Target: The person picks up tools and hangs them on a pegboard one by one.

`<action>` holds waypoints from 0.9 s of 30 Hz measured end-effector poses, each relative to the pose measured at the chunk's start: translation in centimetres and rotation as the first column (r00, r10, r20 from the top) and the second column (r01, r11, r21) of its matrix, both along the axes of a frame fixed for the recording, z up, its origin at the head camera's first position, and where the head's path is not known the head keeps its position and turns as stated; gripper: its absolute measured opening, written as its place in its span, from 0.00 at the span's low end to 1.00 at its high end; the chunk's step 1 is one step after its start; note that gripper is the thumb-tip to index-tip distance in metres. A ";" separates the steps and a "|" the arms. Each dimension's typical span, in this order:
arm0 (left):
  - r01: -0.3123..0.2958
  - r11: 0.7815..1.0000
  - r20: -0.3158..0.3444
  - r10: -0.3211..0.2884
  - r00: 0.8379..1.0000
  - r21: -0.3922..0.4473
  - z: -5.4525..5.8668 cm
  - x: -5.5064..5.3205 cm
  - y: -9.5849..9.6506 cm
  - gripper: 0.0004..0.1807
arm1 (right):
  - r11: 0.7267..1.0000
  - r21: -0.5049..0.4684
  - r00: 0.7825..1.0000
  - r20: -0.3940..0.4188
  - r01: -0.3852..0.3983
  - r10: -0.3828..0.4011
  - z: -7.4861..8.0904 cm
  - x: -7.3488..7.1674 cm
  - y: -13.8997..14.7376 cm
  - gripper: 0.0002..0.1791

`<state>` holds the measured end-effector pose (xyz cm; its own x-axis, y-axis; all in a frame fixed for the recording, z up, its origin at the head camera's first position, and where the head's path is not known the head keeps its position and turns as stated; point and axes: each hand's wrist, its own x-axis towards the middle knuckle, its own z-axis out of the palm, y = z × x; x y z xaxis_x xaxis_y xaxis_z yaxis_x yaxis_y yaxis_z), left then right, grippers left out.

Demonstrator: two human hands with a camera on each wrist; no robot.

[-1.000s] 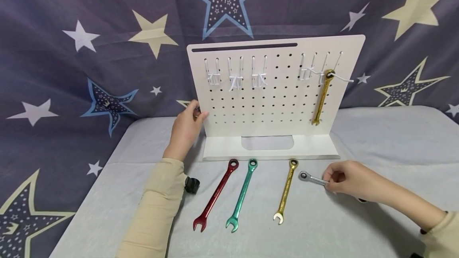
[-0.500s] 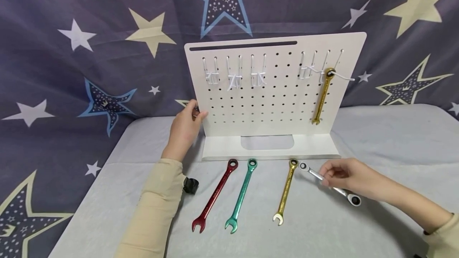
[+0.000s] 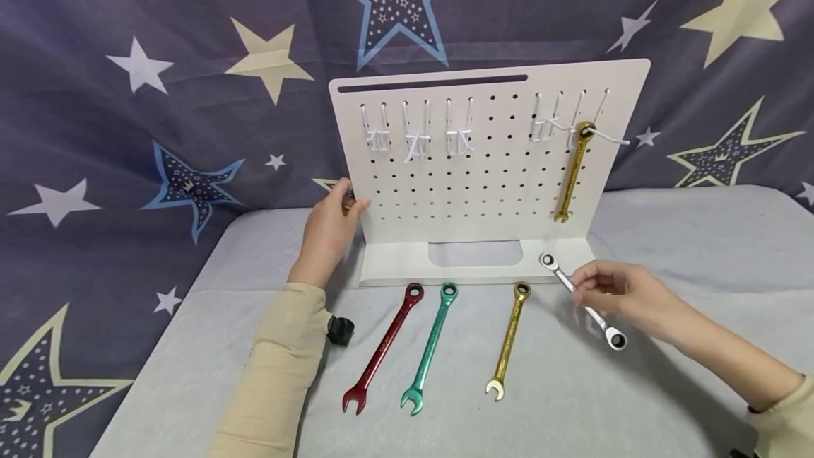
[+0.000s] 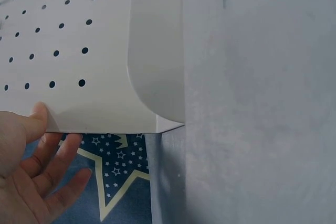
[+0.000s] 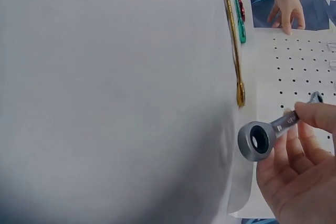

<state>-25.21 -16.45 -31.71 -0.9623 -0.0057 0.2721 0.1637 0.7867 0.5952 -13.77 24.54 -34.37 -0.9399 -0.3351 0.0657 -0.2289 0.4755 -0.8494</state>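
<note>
My right hand (image 3: 626, 297) pinches a silver double-ended ring wrench (image 3: 596, 316) near its middle and holds it above the table, tilted, before the pegboard's right base. A round ring head (image 5: 254, 141) shows large in the right wrist view. At the left edge of the white pegboard (image 3: 458, 228), my left hand (image 3: 327, 232) grips it, thumb on the front and fingers behind, as the left wrist view (image 4: 39, 166) also shows. A gold wrench (image 3: 572, 175) hangs by its ring from a hook at the board's right.
On the table before the board lie a red wrench (image 3: 384, 348), a green wrench (image 3: 431, 348) and another gold wrench (image 3: 509, 341). Several white wire hooks (image 3: 416, 143) stick out of the board's upper part. A star-patterned curtain (image 3: 191, 83) hangs behind the grey tablecloth (image 3: 445, 437).
My right hand has lifted the silver wrench off the table and moved it up towards the board's base, its lower ring now in sight. The left hand stays on the board's edge.
</note>
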 end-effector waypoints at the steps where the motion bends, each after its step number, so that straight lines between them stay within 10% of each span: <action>1: -0.001 1.000 -0.002 0.001 1.000 -0.002 0.0 0.0 0.0 0.14 | 1.000 -0.011 1.000 0.002 0.013 -0.013 0.1 0.0 -0.1 0.10; 27: 0.003 1.000 0.005 -0.003 1.000 -0.004 -0.1 0.1 0.0 0.14 | 0.972 -0.133 0.981 0.057 0.192 -0.186 4.0 -0.9 -2.8 0.10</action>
